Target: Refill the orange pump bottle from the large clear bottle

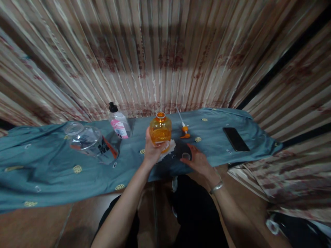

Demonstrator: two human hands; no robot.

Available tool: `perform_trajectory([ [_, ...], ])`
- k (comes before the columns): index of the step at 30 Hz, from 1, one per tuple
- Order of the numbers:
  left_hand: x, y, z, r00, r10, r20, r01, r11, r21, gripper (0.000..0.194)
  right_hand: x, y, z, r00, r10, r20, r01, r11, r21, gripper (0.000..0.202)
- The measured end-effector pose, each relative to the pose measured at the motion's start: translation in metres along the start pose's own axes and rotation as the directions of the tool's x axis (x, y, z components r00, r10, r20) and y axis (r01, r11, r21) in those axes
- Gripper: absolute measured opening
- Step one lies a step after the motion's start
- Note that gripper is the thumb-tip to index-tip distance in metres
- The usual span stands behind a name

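The left hand [152,150] wraps around the orange bottle [160,129]; the right hand [198,159] lies flat and spread beside a small cap [186,156].

single head-worn view, looking forward and steeply down from above my own forearms, close over the teal cloth [51,172] on the table, its wide lens bending the striped curtain [165,51] behind and catching the floor at my knees.
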State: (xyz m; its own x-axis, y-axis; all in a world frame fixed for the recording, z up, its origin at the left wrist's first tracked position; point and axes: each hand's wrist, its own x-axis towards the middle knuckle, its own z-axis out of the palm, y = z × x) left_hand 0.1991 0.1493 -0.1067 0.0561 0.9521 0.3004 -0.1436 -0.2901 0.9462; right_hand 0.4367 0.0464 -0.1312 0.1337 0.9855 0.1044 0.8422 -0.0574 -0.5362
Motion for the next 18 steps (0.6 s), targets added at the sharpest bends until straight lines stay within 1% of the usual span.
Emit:
perform_trajectory([
  [1, 0.002, 0.002, 0.001, 1.000, -0.001, -0.011, 0.001, 1.000, 0.006, 0.112, -0.004, 0.002, 0.003, 1.000, -0.004, 0.008, 0.004, 0.999, -0.034, 0.077],
  [4, 0.006, 0.007, 0.002, 0.999, -0.008, -0.040, 0.009, 1.000, 0.029, 0.117, -0.010, 0.004, 0.011, 1.000, -0.013, 0.014, 0.014, 0.994, -0.105, 0.078],
  [7, 0.009, 0.011, 0.001, 0.998, -0.014, -0.058, 0.018, 0.998, 0.055, 0.121, -0.012, 0.005, 0.016, 0.999, -0.013, 0.030, 0.017, 0.991, -0.132, 0.070],
  [9, 0.010, 0.012, 0.000, 0.998, -0.014, -0.058, 0.018, 0.997, 0.070, 0.119, -0.013, 0.006, 0.018, 0.999, -0.018, 0.028, 0.022, 0.992, -0.120, 0.065],
  [10, 0.010, 0.011, 0.001, 0.998, -0.014, -0.054, 0.018, 0.997, 0.078, 0.113, -0.014, 0.006, 0.019, 1.000, -0.024, 0.018, 0.026, 0.994, -0.108, 0.064],
  [11, 0.010, 0.011, 0.001, 0.999, -0.014, -0.049, 0.018, 0.996, 0.086, 0.101, -0.014, 0.006, 0.020, 1.000, -0.031, 0.000, 0.031, 0.995, -0.091, 0.063],
  [13, 0.011, 0.010, 0.001, 0.999, -0.016, -0.038, 0.020, 0.994, 0.103, 0.070, -0.011, 0.006, 0.021, 0.998, -0.044, -0.055, 0.042, 0.998, -0.051, 0.063],
  [14, 0.011, 0.009, 0.002, 0.999, -0.017, -0.035, 0.021, 0.993, 0.112, 0.058, -0.008, 0.005, 0.021, 0.995, -0.046, -0.088, 0.044, 0.999, -0.030, 0.063],
  [15, 0.011, 0.009, 0.002, 0.999, -0.018, -0.033, 0.021, 0.993, 0.120, 0.051, -0.002, 0.003, 0.021, 0.992, -0.039, -0.122, 0.038, 0.999, -0.013, 0.064],
  [16, 0.011, 0.008, 0.002, 0.999, -0.017, -0.032, 0.021, 0.992, 0.125, 0.048, 0.006, 0.001, 0.019, 0.988, -0.028, -0.152, 0.028, 1.000, -0.002, 0.064],
  [18, 0.011, 0.007, 0.002, 0.999, -0.011, -0.034, 0.016, 0.991, 0.130, 0.049, 0.027, -0.004, 0.016, 0.978, 0.031, -0.206, -0.032, 0.999, -0.003, 0.064],
])
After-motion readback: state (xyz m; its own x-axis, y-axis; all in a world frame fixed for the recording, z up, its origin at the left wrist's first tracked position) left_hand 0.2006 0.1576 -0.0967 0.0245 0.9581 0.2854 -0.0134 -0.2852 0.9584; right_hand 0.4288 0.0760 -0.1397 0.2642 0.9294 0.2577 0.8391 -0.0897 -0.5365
